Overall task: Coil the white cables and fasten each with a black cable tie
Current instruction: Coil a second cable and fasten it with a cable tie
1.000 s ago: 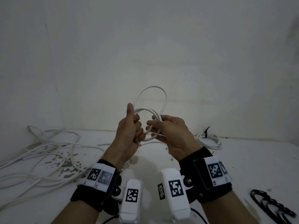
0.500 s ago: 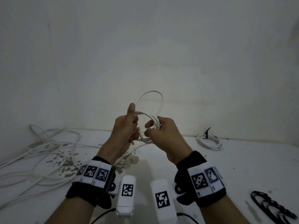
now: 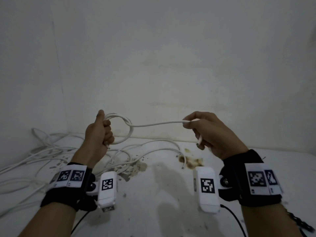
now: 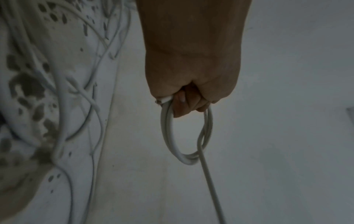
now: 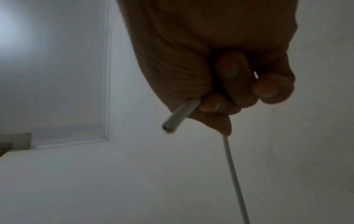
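My left hand (image 3: 102, 132) is fisted round a small coil of white cable (image 3: 127, 132), thumb up, held above the table. The coil's loops (image 4: 172, 136) hang below the curled fingers in the left wrist view, one cut end poking out beside them. From the coil a single strand (image 3: 157, 124) runs right to my right hand (image 3: 201, 129), which grips the cable's free end. That cut end (image 5: 176, 118) sticks out below the fingers in the right wrist view. No black cable tie is on this coil.
A tangle of loose white cables (image 3: 42, 156) lies on the white table (image 3: 162, 194) at the left, with strands reaching the middle (image 3: 171, 147). Brown stains (image 3: 189, 161) mark the tabletop. A black item (image 3: 301, 224) lies at the lower right edge. A wall stands close behind.
My hands, close together on the coil before, have moved apart. The right hand has drawn the free end out to the right, and the big upper loop has shrunk into a straight strand.
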Demonstrator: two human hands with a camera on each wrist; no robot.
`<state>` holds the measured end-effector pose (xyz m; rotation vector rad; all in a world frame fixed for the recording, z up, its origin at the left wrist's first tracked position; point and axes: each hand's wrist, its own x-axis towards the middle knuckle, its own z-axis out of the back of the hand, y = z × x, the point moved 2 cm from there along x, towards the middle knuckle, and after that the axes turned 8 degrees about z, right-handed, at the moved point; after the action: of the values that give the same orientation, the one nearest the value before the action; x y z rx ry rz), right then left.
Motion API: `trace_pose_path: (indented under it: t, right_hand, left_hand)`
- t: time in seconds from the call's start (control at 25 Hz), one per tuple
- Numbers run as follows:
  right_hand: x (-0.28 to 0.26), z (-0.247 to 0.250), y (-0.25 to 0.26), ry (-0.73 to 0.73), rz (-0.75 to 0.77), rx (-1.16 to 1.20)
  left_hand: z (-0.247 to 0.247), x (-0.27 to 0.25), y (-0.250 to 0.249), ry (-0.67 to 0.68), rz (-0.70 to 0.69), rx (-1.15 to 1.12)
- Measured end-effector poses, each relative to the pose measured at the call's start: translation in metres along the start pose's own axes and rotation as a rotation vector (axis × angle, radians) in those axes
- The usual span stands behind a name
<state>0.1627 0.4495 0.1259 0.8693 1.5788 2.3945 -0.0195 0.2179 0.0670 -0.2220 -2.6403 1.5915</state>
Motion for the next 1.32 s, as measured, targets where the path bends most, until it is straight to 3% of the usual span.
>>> trace_pose_path:
  t: [0.16, 0.24, 0.4, 0.56, 0.72, 0.92, 1.08, 1.24, 1.32]
  right_hand:
    - [-0.003, -0.009, 0.008, -0.091, 0.057, 0.099]
    - [-0.006, -0.014, 0.012, -0.058, 0.093, 0.074]
    - [-0.011, -0.02, 0.015, 0.178, 0.166, -0.021]
    - [-0.019, -0.023, 0.02, 0.481, 0.328, -0.433]
    - [-0.032, -0.044, 0.033, 0.542, 0.484, -0.63]
    - [-0.033, -0.076, 0.032, 0.453, 0.545, -0.397]
    - [-0.027, -0.078, 0.023, 0.324, 0.315, 0.059]
    - [-0.024, -0.069, 0.017, 0.153, 0.122, 0.298]
    - [-0.02, -0.062, 0.014, 0.097, 0.099, 0.364]
  left_hand:
    - [0.0, 0.011, 0.009, 0.063, 0.105, -0.097]
    - [-0.001, 0.014, 0.012, 0.138, 0.176, -0.178]
    - [-0.002, 0.014, 0.012, 0.279, 0.273, -0.45]
    - [-0.008, 0.01, 0.007, 0.311, 0.211, -0.518]
    - [-0.02, 0.004, 0.008, 0.306, 0.198, -0.477]
    - [-0.053, -0.035, 0.013, 0.327, 0.232, -0.249]
    - [-0.074, -0.067, 0.016, 0.429, 0.226, 0.034]
    - [-0.088, -0.08, 0.022, 0.556, 0.236, 0.085]
    - [-0.089, -0.076, 0.027, 0.579, 0.218, 0.146]
